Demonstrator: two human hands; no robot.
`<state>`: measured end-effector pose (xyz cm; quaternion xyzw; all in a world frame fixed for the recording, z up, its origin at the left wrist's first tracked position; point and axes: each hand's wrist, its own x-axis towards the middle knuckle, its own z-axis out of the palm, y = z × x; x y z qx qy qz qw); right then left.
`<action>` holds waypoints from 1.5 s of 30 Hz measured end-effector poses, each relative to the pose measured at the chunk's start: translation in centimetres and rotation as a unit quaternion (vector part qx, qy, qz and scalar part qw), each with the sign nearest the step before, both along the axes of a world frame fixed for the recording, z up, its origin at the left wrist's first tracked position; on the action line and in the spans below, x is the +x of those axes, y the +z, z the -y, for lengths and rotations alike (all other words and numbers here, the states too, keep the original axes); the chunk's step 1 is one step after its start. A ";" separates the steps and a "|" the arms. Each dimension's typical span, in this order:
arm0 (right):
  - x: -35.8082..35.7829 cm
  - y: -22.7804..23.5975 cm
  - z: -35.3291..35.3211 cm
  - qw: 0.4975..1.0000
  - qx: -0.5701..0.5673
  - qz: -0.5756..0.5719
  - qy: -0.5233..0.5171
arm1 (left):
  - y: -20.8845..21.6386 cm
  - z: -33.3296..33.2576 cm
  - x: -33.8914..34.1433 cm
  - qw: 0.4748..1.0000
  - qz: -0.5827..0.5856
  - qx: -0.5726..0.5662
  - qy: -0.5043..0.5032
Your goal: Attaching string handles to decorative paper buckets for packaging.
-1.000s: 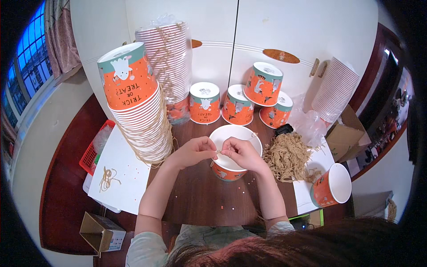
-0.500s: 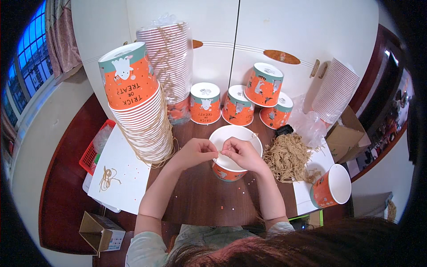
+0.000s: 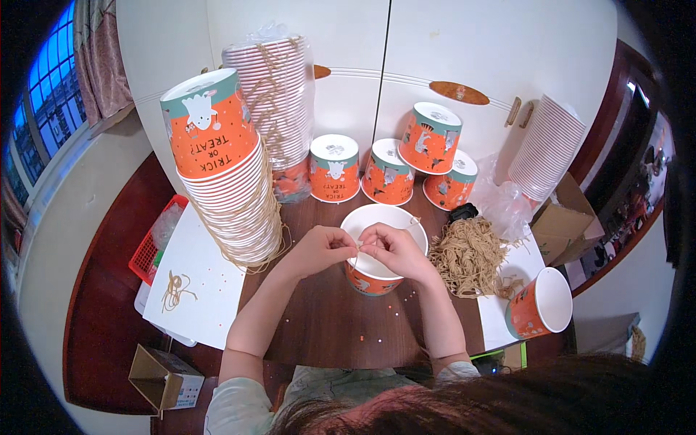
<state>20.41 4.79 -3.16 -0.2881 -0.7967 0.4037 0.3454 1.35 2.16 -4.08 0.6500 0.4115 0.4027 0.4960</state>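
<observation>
An orange paper bucket (image 3: 372, 283) with a white inside stands upright on the brown table, its open mouth up. Over that mouth, my left hand (image 3: 319, 251) and my right hand (image 3: 396, 251) meet with their fingertips pinched together. Between them is a thin tan cord, mostly hidden by the fingers. A short bit of tan cord (image 3: 417, 220) shows at the bucket's far right rim. Right of my right hand lies a heap of tan cords (image 3: 471, 255).
A tall stack of upturned buckets (image 3: 225, 196) with cord loops stands left; a wrapped stack (image 3: 268, 101) is behind it. Several upturned buckets (image 3: 335, 170) line the back. At right are a tilted bucket (image 3: 528, 312), another stack (image 3: 547, 148) and a cardboard box (image 3: 569, 225).
The fingertips of my right hand have shifted slightly against the left ones. Everything else stays in place.
</observation>
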 end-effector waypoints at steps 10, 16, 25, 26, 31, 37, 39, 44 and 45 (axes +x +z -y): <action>0.1 -0.3 -0.3 0.999 0.035 0.015 -0.012 | -0.3 -0.1 0.2 1.000 -0.021 -0.008 -0.007; -0.1 -0.1 -0.2 0.999 0.027 0.009 -0.014 | 0.1 0.3 0.3 0.999 -0.020 0.024 0.024; 0.2 -0.9 -0.8 0.999 0.040 0.001 -0.015 | 0.8 0.2 -0.2 1.000 0.005 0.007 0.024; 0.2 -0.8 -0.7 0.999 0.040 0.001 -0.014 | 0.6 0.0 -0.3 1.000 0.015 0.010 0.019; 0.2 -0.8 -0.6 1.000 0.022 0.004 -0.005 | 0.3 0.0 -0.2 0.999 0.049 -0.014 0.016; 0.2 -0.5 -0.4 1.000 0.018 0.001 -0.004 | 0.4 0.1 0.2 0.999 0.037 -0.029 0.015; 0.3 -0.5 -0.5 1.000 0.018 0.011 -0.008 | 0.2 0.0 0.1 0.999 0.042 -0.013 0.016; 0.4 -0.7 -0.6 0.999 -0.015 -0.015 -0.027 | 0.6 0.1 0.1 0.999 0.053 -0.007 0.010; 0.4 -0.6 -0.6 0.999 -0.028 -0.010 -0.017 | 0.6 0.1 0.1 0.999 0.052 -0.007 0.007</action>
